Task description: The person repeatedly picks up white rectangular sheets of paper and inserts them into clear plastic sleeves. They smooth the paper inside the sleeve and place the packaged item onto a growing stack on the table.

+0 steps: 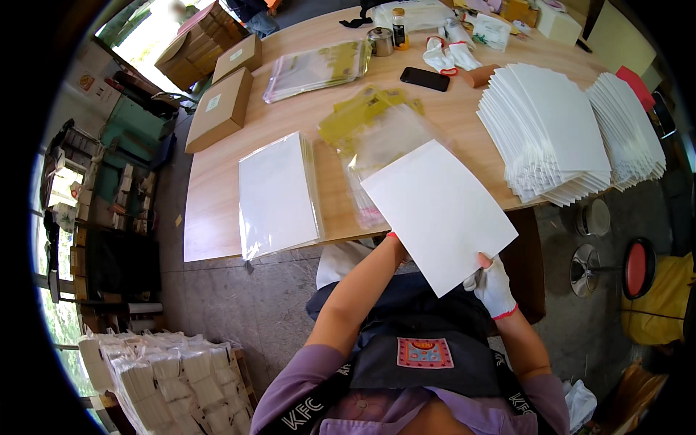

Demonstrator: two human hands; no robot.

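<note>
A large white sheet (439,217) is held tilted over the table's near edge. My right hand (494,288), in a white glove with a red cuff and a bare thumb tip, grips its lower right edge, thumb on top. The sheet covers my left hand; only its red cuff (394,235) and the forearm show, so its fingers cannot be seen. Under the sheet's far edge lie clear plastic bags (395,138) with yellow-green printed ends. To the left rests a stack of white sheets in clear sleeves (279,192).
Fanned stacks of white sheets (544,123) stand at the right. Farther back are a black phone (424,78), white gloves (449,55), a metal pot (380,41), a bottle (399,29) and more bags (319,67). Cardboard boxes (221,109) line the left edge; a stool (638,268) stands right.
</note>
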